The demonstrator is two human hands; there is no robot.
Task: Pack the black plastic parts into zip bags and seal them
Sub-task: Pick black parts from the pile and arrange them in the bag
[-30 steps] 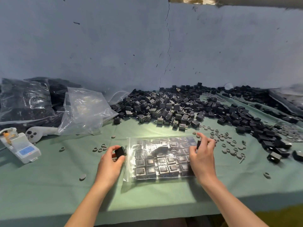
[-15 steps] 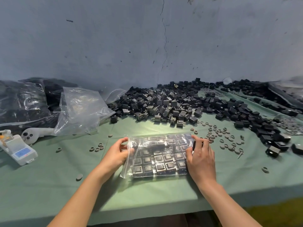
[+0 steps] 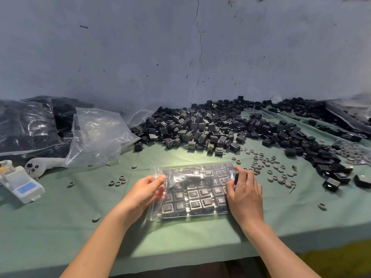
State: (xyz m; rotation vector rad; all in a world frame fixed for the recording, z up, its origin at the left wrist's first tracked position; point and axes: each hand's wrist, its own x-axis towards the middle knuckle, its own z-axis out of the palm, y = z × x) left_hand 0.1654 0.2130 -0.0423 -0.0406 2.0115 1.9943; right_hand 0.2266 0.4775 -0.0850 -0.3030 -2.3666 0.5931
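A clear zip bag (image 3: pixel 197 194) lies flat on the green cloth in front of me, packed with neat rows of black plastic parts. My left hand (image 3: pixel 147 190) pinches the bag's loose open edge at its left end. At the bag's right end rests my right hand (image 3: pixel 245 194), its fingers curled round one black part (image 3: pixel 236 178). A big loose pile of black parts (image 3: pixel 200 128) spreads across the cloth behind the bag and runs off to the right.
Empty clear bags (image 3: pixel 96 135) and filled dark bags (image 3: pixel 26 125) lie at the left, by a white device (image 3: pixel 23 187) and a grey controller (image 3: pixel 39 166). Grey rings (image 3: pixel 271 167) are scattered right of the bag. The table edge (image 3: pixel 180 255) is near me.
My left hand, which held a black part left of the bag, has moved right to the bag's mouth and now pinches its edge. The right hand settled lower on the bag's right end.
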